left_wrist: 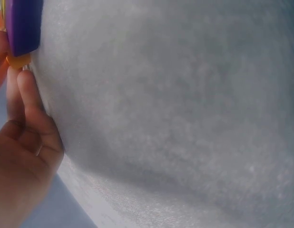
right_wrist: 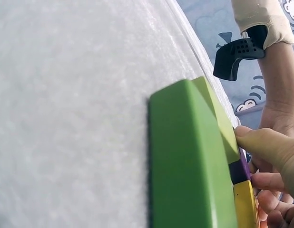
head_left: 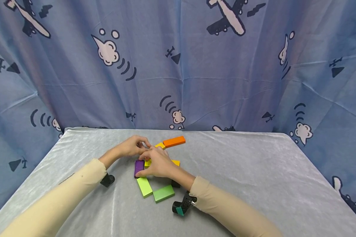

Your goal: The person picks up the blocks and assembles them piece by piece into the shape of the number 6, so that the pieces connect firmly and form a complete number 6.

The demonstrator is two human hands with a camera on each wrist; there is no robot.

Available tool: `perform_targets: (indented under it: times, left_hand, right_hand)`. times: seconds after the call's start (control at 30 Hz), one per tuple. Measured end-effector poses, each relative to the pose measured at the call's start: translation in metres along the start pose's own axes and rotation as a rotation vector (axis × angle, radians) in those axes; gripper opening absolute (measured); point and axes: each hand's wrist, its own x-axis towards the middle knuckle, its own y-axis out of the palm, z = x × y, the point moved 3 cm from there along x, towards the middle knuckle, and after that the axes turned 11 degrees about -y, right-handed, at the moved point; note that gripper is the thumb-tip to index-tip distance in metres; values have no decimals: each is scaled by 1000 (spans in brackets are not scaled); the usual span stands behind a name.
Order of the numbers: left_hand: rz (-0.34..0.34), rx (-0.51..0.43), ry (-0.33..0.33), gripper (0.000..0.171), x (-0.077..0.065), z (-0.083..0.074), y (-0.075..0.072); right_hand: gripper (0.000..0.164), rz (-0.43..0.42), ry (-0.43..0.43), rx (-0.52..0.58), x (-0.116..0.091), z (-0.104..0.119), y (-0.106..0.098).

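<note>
A purple block [head_left: 138,168] lies under my right hand [head_left: 158,163], whose thumb and fingers grip it at its two ends. My left hand [head_left: 132,146] is just beyond, its bent fingers meeting my right fingertips. In the left wrist view, the left fingertips touch an orange-yellow piece [left_wrist: 18,61] beside the purple block [left_wrist: 25,23]; whether they pinch it is hidden. One yellow block [head_left: 147,163] sits beside the purple one, partly covered by my right hand. A lime block [head_left: 144,187] and a green block [head_left: 163,193] lie nearer me.
Beyond my hands are another yellow block [head_left: 160,145] and an orange block [head_left: 174,142]. A further yellow block [head_left: 175,162] shows past my right wrist. A pale cloth covers the table [head_left: 240,171], and a blue patterned curtain [head_left: 201,65] hangs behind it.
</note>
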Motion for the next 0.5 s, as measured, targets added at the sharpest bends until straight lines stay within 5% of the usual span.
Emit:
perform_targets:
  times: [0.5]
  left_hand:
    - [6,-7,-11,17,0,0,0]
  right_hand:
    - [52,-7,31,-22,-3,-1,0]
